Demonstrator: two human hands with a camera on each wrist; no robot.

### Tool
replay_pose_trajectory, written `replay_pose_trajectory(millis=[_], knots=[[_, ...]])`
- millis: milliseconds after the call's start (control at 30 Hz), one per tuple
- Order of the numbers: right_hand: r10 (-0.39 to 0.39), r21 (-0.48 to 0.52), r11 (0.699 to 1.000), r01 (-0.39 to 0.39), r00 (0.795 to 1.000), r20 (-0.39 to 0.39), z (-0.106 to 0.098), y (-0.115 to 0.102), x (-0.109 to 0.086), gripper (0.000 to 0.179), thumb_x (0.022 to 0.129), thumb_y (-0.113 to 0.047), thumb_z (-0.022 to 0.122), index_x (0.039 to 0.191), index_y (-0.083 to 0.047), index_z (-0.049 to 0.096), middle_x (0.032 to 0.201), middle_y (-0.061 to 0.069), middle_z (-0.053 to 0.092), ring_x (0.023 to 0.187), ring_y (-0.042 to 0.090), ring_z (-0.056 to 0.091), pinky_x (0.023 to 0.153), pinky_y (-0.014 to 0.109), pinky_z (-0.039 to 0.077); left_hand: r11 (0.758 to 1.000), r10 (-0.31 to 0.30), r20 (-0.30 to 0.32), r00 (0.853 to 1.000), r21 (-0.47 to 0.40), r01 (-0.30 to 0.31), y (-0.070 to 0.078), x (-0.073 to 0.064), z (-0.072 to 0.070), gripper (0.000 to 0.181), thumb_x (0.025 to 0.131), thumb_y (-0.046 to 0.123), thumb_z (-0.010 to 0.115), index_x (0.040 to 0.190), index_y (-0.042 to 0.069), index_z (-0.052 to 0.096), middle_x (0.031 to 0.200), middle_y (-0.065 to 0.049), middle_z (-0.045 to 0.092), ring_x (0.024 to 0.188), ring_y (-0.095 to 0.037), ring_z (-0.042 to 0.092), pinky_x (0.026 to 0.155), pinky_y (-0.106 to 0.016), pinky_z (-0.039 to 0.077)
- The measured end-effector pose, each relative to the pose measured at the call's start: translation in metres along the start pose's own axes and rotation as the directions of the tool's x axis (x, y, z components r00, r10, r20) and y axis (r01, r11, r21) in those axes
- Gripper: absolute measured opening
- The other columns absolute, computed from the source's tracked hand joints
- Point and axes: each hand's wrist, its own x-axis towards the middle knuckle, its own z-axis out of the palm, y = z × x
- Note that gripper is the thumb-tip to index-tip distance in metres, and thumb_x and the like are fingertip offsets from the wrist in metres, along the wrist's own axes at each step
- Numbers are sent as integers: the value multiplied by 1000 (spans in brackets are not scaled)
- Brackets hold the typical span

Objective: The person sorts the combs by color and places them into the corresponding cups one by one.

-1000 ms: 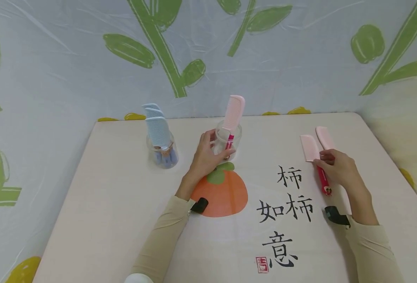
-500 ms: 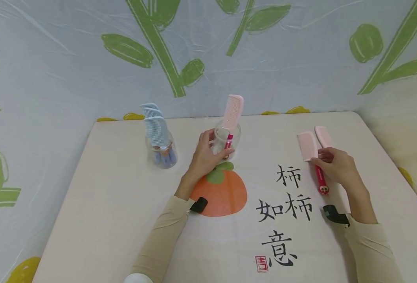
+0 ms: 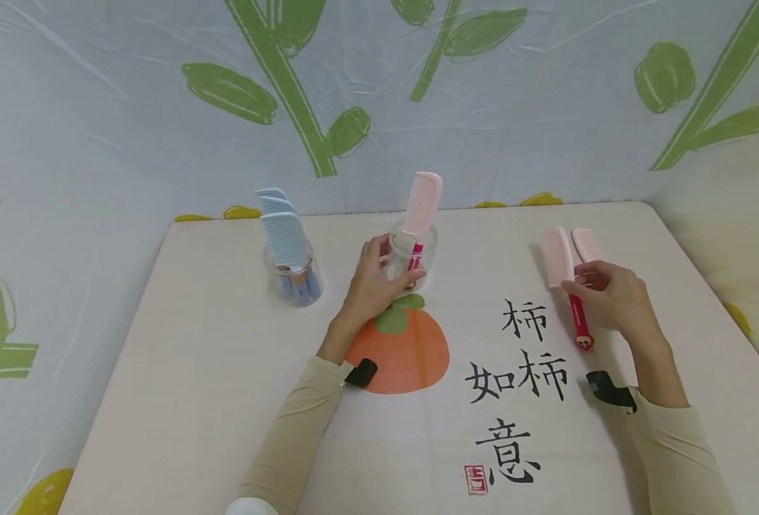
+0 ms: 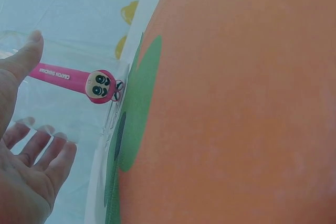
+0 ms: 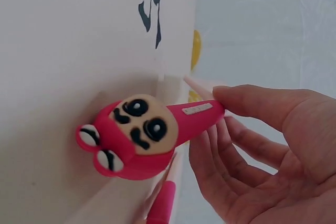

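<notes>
My left hand [image 3: 371,285] grips a clear glass jar [image 3: 432,247] at the middle back of the table. In that jar a pink comb [image 3: 423,204] leans with its teeth end up; its red handle [image 4: 65,77], tipped with a cartoon face, shows through the glass in the left wrist view. Over at the right, my right hand [image 3: 617,297] pinches a second pink comb [image 3: 558,259] where head and handle meet. The face on its red handle [image 5: 136,135] fills much of the right wrist view. Another pink comb [image 3: 587,244] lies just behind, partly hidden by the hand.
A second glass jar [image 3: 315,287] on the left holds several light blue combs [image 3: 285,241], heads up. The pale table cover [image 3: 192,357] bears a printed orange persimmon [image 3: 411,357] and black characters. A patterned sheet [image 3: 482,143] hangs behind the table.
The comb in my right hand has come up from the table, turned its head more upright and shifted slightly left. My left hand and its jar stay put.
</notes>
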Motion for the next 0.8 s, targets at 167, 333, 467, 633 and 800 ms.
replay_pose_trajectory(millis=[167, 333, 467, 633, 800], knots=[[5, 11, 1000, -5, 1000, -22, -3, -6, -1, 52, 100, -36, 67, 128, 7, 57, 118, 35, 62, 106, 48, 60, 66, 27, 49, 1000, 2, -3, 1000, 7, -2, -1, 1, 0, 76, 88, 36, 83, 146, 12, 39, 136, -4, 46, 128, -18, 48, 113, -42, 44], [28, 51, 998, -25, 999, -47, -6, -12, -3, 54, 100, -38, 67, 129, 6, 57, 121, 32, 61, 105, 47, 62, 57, 22, 49, 1000, -3, 1, 1000, 3, 3, 0, 0, -1, 76, 88, 37, 83, 146, 13, 39, 136, -4, 46, 128, -18, 48, 113, -43, 44], [40, 101, 994, -32, 997, -73, -6, -15, -5, 56, 99, -41, 68, 130, 4, 57, 122, 28, 62, 97, 31, 68, 58, 15, 48, 1000, -3, -1, 1000, 8, 3, 0, 0, -1, 75, 88, 37, 83, 145, 13, 40, 136, -4, 46, 127, -18, 47, 113, -43, 44], [46, 151, 988, -30, 994, -102, -7, -20, -8, 59, 97, -45, 69, 133, 0, 56, 122, 22, 63, 72, -14, 58, 60, 12, 50, 1000, 12, -10, 1000, 11, -12, -2, 1, -1, 74, 88, 35, 84, 144, 12, 42, 134, -4, 47, 126, -17, 48, 112, -42, 44], [59, 190, 981, -34, 991, -123, -9, -27, -10, 62, 95, -50, 70, 134, -4, 55, 120, 13, 62, 78, -16, 53, 58, 14, 49, 1000, 12, -5, 1000, 1, -12, -1, 2, 0, 74, 88, 35, 83, 144, 12, 41, 134, -4, 47, 126, -17, 48, 113, -42, 44]])
